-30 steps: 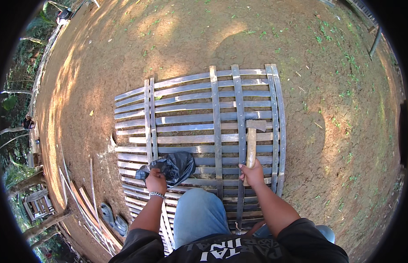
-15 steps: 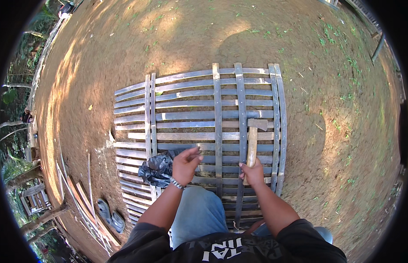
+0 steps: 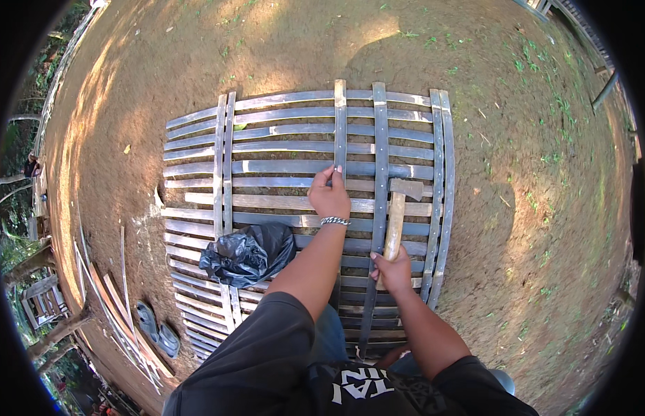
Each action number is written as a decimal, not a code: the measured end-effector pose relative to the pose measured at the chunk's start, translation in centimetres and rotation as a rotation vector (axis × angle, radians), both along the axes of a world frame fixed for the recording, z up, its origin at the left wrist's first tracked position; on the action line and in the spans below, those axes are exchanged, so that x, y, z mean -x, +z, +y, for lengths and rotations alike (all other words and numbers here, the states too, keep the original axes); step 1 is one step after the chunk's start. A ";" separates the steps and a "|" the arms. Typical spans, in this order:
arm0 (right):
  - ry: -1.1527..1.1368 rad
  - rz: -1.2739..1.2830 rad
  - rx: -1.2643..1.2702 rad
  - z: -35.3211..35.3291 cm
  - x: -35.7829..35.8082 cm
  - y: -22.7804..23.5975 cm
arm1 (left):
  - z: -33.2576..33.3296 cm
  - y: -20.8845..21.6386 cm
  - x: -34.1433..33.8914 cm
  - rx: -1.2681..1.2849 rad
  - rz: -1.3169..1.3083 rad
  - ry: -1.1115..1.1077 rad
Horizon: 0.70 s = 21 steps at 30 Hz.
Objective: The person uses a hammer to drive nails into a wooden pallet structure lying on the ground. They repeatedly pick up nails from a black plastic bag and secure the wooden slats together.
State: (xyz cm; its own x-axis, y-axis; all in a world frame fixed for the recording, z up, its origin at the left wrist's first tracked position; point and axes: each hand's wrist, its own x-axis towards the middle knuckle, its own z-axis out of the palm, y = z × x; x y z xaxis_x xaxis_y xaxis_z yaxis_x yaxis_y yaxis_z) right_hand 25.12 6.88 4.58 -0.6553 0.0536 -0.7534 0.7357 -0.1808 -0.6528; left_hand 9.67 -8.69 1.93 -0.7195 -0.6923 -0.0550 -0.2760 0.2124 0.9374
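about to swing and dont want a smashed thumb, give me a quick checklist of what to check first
1. Hammer gripped: ok, the right hand is closed around the wooden handle, head resting on the slat panel.
2. Nail held upright: cannot tell, it is too small to see under the left hand.
3. Fingers out of the strike path: not ok, the left fingers pinch right at the upright slat.
4. Panel lying flat: ok, it rests on the dirt.
5. Black bag out of the way: ok, it sits left of both hands.
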 end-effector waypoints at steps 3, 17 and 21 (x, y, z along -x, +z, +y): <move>-0.004 0.001 0.016 -0.1 0.0 0.2 | 0.2 -0.7 0.3 0.138 0.056 -0.034; 0.053 -0.017 0.030 0.5 -0.4 -0.7 | 0.1 -1.7 0.4 0.411 0.000 -0.058; 0.087 -0.022 0.042 1.0 -0.1 -0.2 | 0.3 -1.8 0.6 0.395 -0.036 -0.043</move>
State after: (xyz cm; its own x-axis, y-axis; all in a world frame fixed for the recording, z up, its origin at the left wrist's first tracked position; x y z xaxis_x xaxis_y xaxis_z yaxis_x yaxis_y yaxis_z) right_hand 25.21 7.84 4.37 -0.6396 -0.0347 -0.7680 0.7637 -0.1426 -0.6296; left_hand 9.07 -8.38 0.11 -0.7508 -0.6345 0.1839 -0.2902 0.5668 0.7710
